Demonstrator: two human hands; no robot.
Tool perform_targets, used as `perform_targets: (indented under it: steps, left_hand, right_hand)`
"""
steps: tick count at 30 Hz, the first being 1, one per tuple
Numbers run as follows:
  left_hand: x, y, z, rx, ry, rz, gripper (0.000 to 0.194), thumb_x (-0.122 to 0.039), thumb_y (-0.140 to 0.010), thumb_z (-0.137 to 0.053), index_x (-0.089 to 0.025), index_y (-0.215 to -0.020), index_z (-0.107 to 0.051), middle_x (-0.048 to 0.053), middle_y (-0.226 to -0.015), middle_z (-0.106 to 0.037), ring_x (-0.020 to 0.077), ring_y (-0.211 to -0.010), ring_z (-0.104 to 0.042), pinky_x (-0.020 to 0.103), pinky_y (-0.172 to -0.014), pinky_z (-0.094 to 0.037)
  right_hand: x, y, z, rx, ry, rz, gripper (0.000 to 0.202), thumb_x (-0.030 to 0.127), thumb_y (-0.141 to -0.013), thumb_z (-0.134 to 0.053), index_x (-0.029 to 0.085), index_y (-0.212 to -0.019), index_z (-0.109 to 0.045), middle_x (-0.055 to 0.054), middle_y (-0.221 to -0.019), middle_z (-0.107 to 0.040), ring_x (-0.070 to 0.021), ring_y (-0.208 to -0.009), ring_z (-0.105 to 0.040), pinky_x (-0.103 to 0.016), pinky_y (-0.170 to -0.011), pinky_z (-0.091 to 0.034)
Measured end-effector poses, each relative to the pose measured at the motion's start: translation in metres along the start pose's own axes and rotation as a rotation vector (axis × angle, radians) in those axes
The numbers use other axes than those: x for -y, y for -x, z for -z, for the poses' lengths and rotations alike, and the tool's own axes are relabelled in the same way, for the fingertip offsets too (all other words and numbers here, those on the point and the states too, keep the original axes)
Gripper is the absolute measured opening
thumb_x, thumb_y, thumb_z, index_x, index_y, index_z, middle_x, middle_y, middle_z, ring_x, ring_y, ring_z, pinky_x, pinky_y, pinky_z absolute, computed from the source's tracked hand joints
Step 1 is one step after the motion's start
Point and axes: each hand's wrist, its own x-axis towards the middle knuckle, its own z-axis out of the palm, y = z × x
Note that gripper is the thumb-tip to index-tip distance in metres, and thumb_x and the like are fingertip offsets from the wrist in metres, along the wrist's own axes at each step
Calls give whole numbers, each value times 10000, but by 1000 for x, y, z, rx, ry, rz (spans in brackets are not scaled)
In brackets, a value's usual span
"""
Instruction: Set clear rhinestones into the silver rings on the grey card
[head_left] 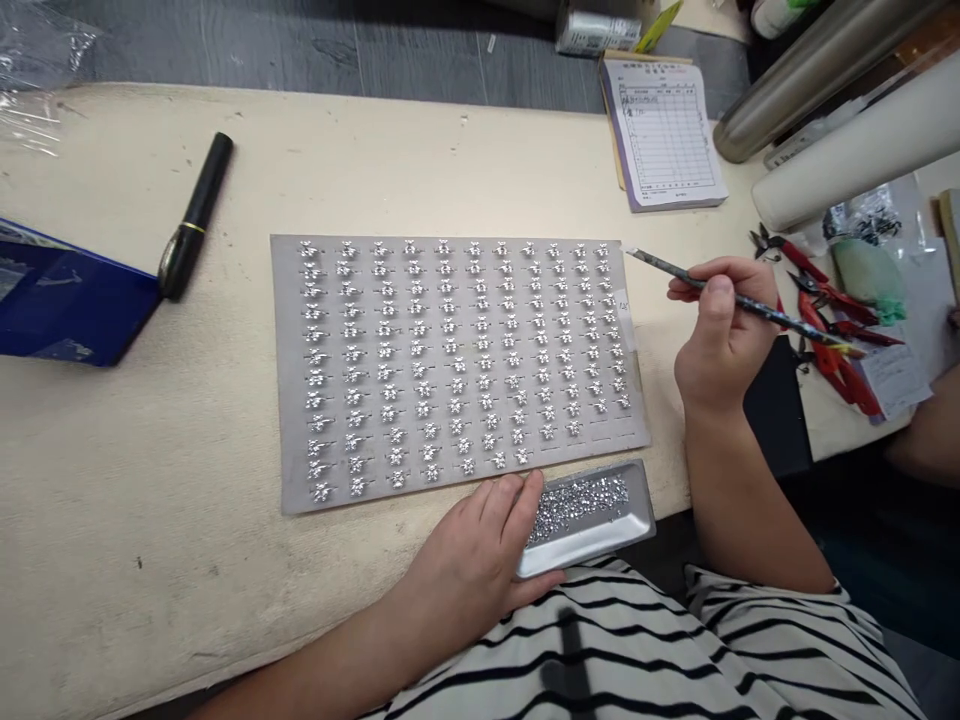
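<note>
My left hand (pixel 487 540) is closed around the left end of a small metal tray (pixel 592 545), its thumb underneath near my lap. Many tiny shiny stones (pixel 581 500) lie in that tray. My right hand (pixel 724 325) pinches a thin dark stick (pixel 750 305) with a pale tip, like a wax pencil or fine brush. Its tip points left, near the top right corner of a grey board (pixel 292 400). Rows of small silvery pieces, resembling rings with star-like heads (pixel 427 430), stand in slots across the board. A few slots at its lower right hold none.
A black marker (pixel 199 215) rests against a blue box (pixel 75 295) on the left. At the back right lies a form pad (pixel 667 135). Rolls (pixel 862 140) and red-handled pliers (pixel 832 300) are at the right, with part of another person's arm (pixel 930 440) beyond.
</note>
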Motion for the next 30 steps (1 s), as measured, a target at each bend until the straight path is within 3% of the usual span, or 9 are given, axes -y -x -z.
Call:
perform_targets:
  steps: [6, 12, 17, 23, 30]
  left_hand:
    - [0, 2, -3, 10, -14, -26, 750, -635, -1000, -417, -13, -1419, -395, 181, -1131, -678, 273, -1002, -680, 373, -832, -597]
    - [2, 2, -5, 41, -7, -28, 697, -578, -1012, -443, -12, -1416, -390, 171, -1083, -700, 256, -936, -676, 351, -802, -581]
    - [3, 5, -6, 60, -9, -32, 770, -599, -983, -507, -18, -1462, -345, 161, -1070, -711, 242, -894, -666, 332, -767, -563]
    - [3, 4, -7, 66, -36, -40, 744, -645, -949, -545, -54, -1389, -444, 133, -1044, -729, 214, -857, -671, 306, -779, -549]
    - [4, 3, -7, 83, 1, -29, 756, -672, -969, -479, -53, -1400, -424, 130, -1042, -735, 209, -837, -678, 303, -733, -561]
  right_hand:
    - [5, 13, 2, -11, 42, 19, 205, 345, -958, -526, 225, -959, -692, -9, -850, -647, -116, -745, -666, -331, -718, -555]
    - [14, 19, 0, 31, 80, 54, 172, 248, -874, -629, 296, -990, -747, 20, -806, -708, -138, -706, -677, -336, -652, -564]
    - [19, 21, -2, 133, 145, 86, 310, 212, -840, -652, 376, -1086, -748, 19, -882, -775, -196, -809, -724, -411, -715, -605]
    - [23, 26, -3, 163, 181, 6, 395, 289, -898, -530, 379, -1252, -682, -16, -1032, -785, -258, -924, -751, -514, -804, -628]
    - [28, 22, -8, 157, 174, 145, 364, 241, -843, -584, 362, -1145, -746, 7, -939, -786, -241, -785, -726, -475, -616, -606]
